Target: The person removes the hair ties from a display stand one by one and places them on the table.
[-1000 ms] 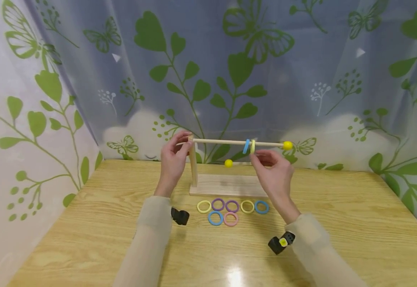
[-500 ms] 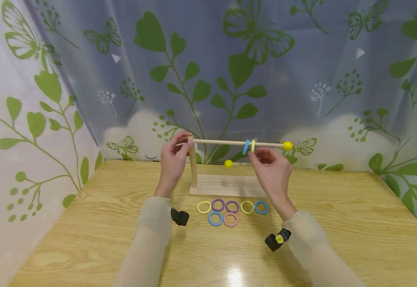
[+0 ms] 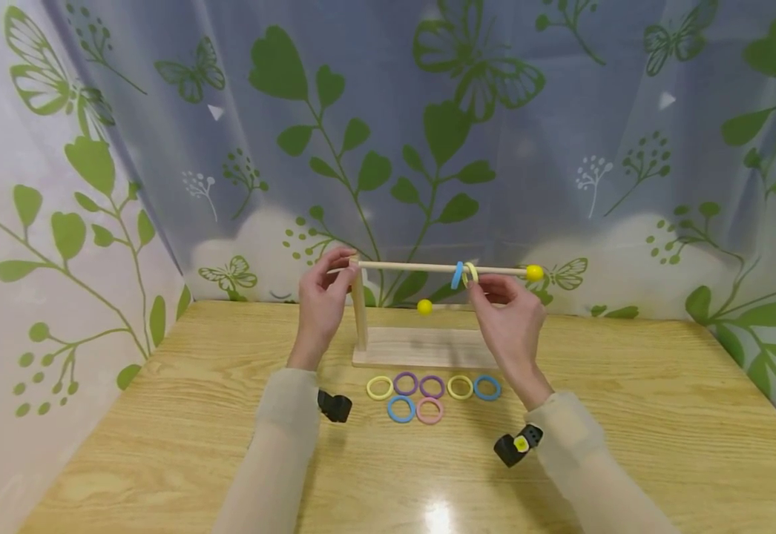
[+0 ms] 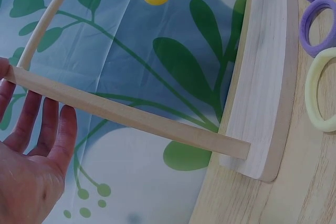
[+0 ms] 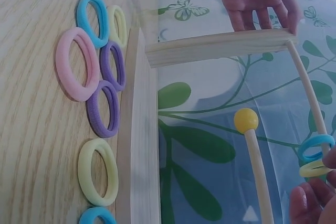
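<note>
My left hand (image 3: 323, 288) grips the top of the upright post (image 4: 131, 111) of a wooden stand, thumb on one side and fingers on the other. From that post a long rod (image 3: 408, 265) runs to the right, tipped with a yellow ball (image 3: 534, 273). A blue ring (image 3: 457, 275) hangs on the rod. Just right of it, a pale yellow ring (image 5: 315, 169) circles the rod, tilted, its lower edge pinched by my right hand (image 3: 511, 310). The right wrist view cuts off most of that hand.
Seven-odd is avoided here: several rings lie on the table before the stand's base (image 3: 421, 347), among them a pink ring (image 3: 429, 420) and a purple ring (image 5: 104, 109). A lower rod (image 5: 259, 177) with a yellow ball (image 5: 245, 120) points left. A patterned curtain (image 3: 388, 148) hangs behind.
The pale yellow ring has turned from nearly edge-on to a tilt, staying beside the blue ring. My right hand has shifted slightly; the left keeps its grip on the post.
</note>
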A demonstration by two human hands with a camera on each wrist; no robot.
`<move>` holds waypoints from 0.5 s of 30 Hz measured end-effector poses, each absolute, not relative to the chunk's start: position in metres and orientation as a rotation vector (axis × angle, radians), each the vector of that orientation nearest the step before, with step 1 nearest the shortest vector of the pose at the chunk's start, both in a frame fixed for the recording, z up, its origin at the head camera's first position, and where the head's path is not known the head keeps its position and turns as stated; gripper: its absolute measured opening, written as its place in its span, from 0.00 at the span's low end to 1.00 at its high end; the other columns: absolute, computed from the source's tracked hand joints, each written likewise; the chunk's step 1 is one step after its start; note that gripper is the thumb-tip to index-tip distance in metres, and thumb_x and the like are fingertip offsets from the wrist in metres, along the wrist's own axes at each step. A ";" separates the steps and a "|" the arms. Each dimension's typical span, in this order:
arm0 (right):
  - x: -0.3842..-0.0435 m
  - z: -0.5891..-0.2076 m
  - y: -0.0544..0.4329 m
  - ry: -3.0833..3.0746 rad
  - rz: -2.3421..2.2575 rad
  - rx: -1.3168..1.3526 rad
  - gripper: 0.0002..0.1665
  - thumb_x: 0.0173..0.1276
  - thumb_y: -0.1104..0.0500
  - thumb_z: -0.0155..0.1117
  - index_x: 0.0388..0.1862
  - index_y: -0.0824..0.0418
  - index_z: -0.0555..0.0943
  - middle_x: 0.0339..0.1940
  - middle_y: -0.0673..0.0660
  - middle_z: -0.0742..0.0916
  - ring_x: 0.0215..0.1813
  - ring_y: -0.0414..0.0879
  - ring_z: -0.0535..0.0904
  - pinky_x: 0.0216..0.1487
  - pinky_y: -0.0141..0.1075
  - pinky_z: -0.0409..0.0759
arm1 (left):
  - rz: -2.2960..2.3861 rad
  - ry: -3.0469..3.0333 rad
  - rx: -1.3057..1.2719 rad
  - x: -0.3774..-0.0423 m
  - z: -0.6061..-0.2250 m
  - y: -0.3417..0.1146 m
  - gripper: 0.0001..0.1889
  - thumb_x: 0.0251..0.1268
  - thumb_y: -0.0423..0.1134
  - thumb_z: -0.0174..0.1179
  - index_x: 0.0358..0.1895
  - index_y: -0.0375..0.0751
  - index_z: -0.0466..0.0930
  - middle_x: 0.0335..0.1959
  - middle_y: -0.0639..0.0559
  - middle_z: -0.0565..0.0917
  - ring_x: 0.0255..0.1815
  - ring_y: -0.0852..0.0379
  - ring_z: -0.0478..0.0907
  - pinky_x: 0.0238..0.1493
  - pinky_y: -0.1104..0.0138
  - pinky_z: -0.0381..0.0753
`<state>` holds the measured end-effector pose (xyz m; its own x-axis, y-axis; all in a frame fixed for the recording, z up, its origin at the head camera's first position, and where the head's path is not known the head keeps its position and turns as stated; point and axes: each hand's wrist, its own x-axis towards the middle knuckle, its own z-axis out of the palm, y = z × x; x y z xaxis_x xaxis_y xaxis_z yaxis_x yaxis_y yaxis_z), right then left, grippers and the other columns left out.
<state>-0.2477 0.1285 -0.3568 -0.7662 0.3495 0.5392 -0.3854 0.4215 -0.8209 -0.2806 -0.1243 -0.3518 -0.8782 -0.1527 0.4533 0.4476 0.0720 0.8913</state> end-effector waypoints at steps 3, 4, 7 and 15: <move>-0.248 -0.356 0.129 -1.994 1.404 0.034 0.09 0.64 0.58 0.74 0.40 0.62 0.89 0.34 0.60 0.92 0.29 0.23 0.80 0.31 0.18 0.77 | -1.858 -1.919 -0.302 -0.281 -0.352 -0.124 0.13 0.73 0.32 0.59 0.56 0.37 0.83 0.48 0.40 0.84 0.43 0.57 0.83 0.45 0.71 0.83; -0.247 -0.356 0.130 -1.990 1.404 0.034 0.09 0.65 0.58 0.74 0.40 0.62 0.89 0.34 0.60 0.92 0.29 0.23 0.80 0.31 0.19 0.77 | -1.857 -1.919 -0.304 -0.281 -0.352 -0.124 0.12 0.73 0.32 0.59 0.56 0.37 0.83 0.48 0.40 0.84 0.43 0.58 0.83 0.45 0.71 0.83; -0.247 -0.355 0.130 -1.981 1.396 0.035 0.09 0.65 0.58 0.74 0.40 0.62 0.89 0.33 0.60 0.92 0.29 0.23 0.80 0.30 0.19 0.77 | -1.857 -1.916 -0.307 -0.281 -0.352 -0.124 0.12 0.73 0.32 0.59 0.56 0.37 0.83 0.48 0.40 0.84 0.43 0.58 0.83 0.45 0.72 0.83; -0.246 -0.353 0.135 -1.956 1.391 0.032 0.07 0.64 0.59 0.74 0.38 0.62 0.90 0.31 0.61 0.92 0.28 0.23 0.80 0.30 0.19 0.76 | -1.859 -1.927 -0.291 -0.280 -0.350 -0.124 0.14 0.74 0.33 0.59 0.58 0.36 0.83 0.49 0.39 0.84 0.44 0.59 0.82 0.46 0.71 0.83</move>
<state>-0.2461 0.1351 -0.3527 -0.7369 0.3725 0.5641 -0.4105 0.4164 -0.8112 -0.2797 -0.1241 -0.3503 -0.8790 -0.1518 0.4520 0.4462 0.0722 0.8920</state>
